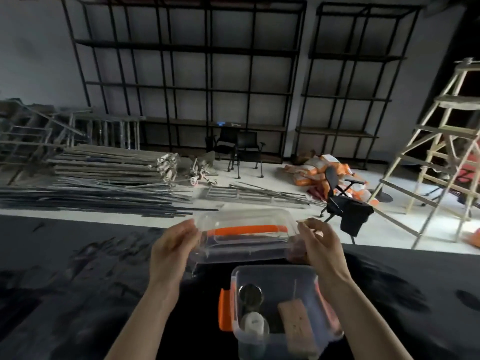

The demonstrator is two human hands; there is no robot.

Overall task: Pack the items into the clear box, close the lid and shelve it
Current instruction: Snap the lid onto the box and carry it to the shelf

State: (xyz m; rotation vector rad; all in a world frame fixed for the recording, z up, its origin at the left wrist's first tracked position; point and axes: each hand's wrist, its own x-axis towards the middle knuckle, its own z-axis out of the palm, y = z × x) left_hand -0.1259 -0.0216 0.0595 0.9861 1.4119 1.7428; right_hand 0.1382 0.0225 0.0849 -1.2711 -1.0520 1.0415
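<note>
A clear lid (246,236) with an orange handle is held in the air above the dark table, tilted toward me. My left hand (174,249) grips its left end and my right hand (320,246) grips its right end. Just below and nearer to me stands the clear box (275,307), open, with an orange latch (225,311) on its left side. Inside lie a round metal piece (250,294), a white roll (253,324) and a tan block (296,326). My right forearm covers part of the box's right wall.
The table top (78,281) is dark and smudged. Beyond it, black metal shelving (192,81) lines the wall. Stacked planks and rods (109,175) lie on the floor at left, black chairs (342,198) in the middle, a wooden ladder (446,152) at right.
</note>
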